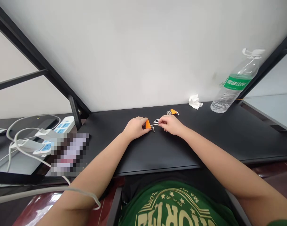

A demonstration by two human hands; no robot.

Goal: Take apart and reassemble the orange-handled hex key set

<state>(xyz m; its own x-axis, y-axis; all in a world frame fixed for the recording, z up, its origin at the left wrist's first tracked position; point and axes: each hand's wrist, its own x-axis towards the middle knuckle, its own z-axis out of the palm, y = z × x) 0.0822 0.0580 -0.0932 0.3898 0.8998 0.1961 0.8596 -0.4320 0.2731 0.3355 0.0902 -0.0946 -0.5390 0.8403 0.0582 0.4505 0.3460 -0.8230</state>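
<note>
Near the middle of the black table, my left hand [136, 128] is closed around an orange hex key holder [148, 124]. A bent metal hex key [153, 129] sticks out of the holder's right side. My right hand [171, 124] pinches another hex key [155, 125], whose far end points left and reaches the holder; whether it sits in a slot I cannot tell. More loose hex keys [156, 121] lie just behind my right fingertips. Farther back rests a second orange holder [173, 111] with several hex keys in it.
A large clear water bottle [236, 82] with a green label stands at the back right, beside a crumpled white tissue [195, 102]. On the left are a white power strip [64, 125] with plugs, looping white cables [10, 138] and a black metal frame [74, 110]. A white wall rises behind.
</note>
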